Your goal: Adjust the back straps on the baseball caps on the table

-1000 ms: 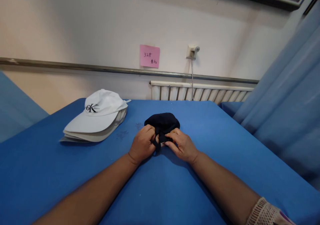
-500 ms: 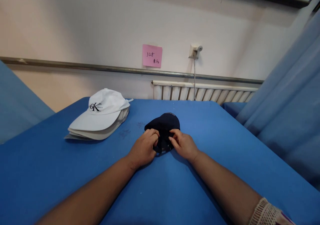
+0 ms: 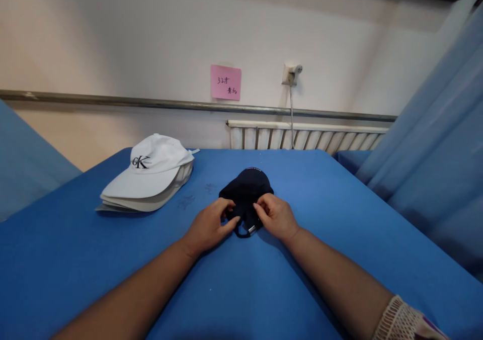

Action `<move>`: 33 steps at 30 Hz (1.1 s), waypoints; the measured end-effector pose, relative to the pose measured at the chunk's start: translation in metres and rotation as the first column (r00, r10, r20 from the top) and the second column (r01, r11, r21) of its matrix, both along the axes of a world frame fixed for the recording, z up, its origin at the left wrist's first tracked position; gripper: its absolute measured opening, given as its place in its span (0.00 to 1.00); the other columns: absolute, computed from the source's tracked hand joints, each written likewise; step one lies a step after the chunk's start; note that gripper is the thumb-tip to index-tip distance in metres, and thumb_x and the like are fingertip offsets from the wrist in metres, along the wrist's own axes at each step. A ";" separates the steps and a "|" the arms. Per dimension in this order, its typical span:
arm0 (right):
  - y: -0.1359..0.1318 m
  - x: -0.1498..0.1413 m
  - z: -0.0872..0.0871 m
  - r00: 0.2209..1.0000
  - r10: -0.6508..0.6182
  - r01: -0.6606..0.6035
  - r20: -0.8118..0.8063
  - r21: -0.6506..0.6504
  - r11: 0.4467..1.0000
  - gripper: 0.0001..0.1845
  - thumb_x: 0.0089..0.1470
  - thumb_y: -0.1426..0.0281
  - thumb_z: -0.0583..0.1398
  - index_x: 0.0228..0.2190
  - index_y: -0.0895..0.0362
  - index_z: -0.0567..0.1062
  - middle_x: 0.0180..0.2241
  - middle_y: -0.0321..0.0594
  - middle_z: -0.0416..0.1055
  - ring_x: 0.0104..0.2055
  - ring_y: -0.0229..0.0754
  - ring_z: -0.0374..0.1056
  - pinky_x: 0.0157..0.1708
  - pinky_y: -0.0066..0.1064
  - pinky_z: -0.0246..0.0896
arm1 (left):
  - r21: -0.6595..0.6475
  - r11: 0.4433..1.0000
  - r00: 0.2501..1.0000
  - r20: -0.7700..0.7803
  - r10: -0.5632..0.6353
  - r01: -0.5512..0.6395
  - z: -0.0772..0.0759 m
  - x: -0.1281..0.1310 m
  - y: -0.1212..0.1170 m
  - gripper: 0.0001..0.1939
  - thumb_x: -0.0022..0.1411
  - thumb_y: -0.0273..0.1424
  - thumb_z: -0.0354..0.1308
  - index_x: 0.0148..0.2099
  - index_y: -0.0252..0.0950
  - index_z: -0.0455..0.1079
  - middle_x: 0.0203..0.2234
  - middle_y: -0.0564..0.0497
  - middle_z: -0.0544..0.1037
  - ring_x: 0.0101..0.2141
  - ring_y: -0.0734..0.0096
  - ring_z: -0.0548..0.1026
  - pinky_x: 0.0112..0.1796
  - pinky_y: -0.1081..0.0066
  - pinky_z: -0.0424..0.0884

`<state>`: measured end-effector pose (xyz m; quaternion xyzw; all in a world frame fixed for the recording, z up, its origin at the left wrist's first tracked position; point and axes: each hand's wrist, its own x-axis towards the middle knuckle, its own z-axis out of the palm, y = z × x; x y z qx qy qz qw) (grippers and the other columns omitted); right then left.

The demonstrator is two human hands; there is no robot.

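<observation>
A black baseball cap [image 3: 247, 183] lies on the blue table, its crown away from me and its back opening toward me. A small strap with a shiny metal buckle [image 3: 252, 229] shows at the near edge. My left hand [image 3: 210, 225] holds the cap's left side, fingertips curled on the fabric and thumb lower down by the strap. On the right side, my right hand [image 3: 277, 217] pinches the black fabric between thumb and fingers. Some fingertips are hidden against the dark cloth.
Left of the hands is a stack of white and pale caps [image 3: 158, 166], brims toward me. The blue table [image 3: 241, 284] reaches the wall, where a radiator [image 3: 271, 136], a metal rail [image 3: 173, 102], a pink note [image 3: 225, 82] and a plugged socket [image 3: 290, 74] show. Blue curtains [image 3: 433, 164] hang at both sides.
My left thumb has spread away from its fingers, and that hand sits slightly further left. The strap and buckle now show more plainly. My right hand stays on the cap.
</observation>
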<state>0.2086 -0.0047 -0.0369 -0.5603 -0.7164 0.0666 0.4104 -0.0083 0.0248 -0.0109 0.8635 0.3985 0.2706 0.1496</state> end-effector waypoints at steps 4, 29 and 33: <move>-0.004 -0.008 0.003 0.979 0.076 -0.048 0.186 -0.149 0.988 0.13 0.55 0.58 0.62 0.33 0.55 0.73 0.31 0.39 0.74 0.31 0.40 0.69 0.29 0.30 0.57 | 0.056 0.998 0.989 -0.151 0.006 0.002 -0.005 0.009 -0.002 0.17 0.58 0.38 0.59 0.48 0.38 0.69 0.39 0.46 0.75 0.36 0.61 0.74 0.33 0.67 0.68; -0.001 -0.011 0.000 0.933 0.121 -0.042 0.340 -0.230 0.972 0.05 0.56 0.69 0.58 0.28 0.55 0.70 0.31 0.40 0.72 0.31 0.40 0.67 0.28 0.31 0.53 | 0.012 0.982 0.982 0.017 0.187 -0.187 0.006 0.004 -0.005 0.06 0.56 0.31 0.50 0.28 0.39 0.57 0.21 0.56 0.65 0.23 0.70 0.64 0.27 0.69 0.57; -0.007 -0.005 0.004 0.966 0.153 -0.146 0.207 -0.047 0.988 0.04 0.53 0.73 0.56 0.28 0.55 0.65 0.29 0.37 0.67 0.29 0.39 0.63 0.29 0.30 0.55 | 0.031 0.980 0.980 -0.016 0.199 -0.198 0.003 0.000 0.002 0.05 0.53 0.28 0.51 0.27 0.39 0.56 0.22 0.56 0.65 0.24 0.69 0.65 0.27 0.68 0.58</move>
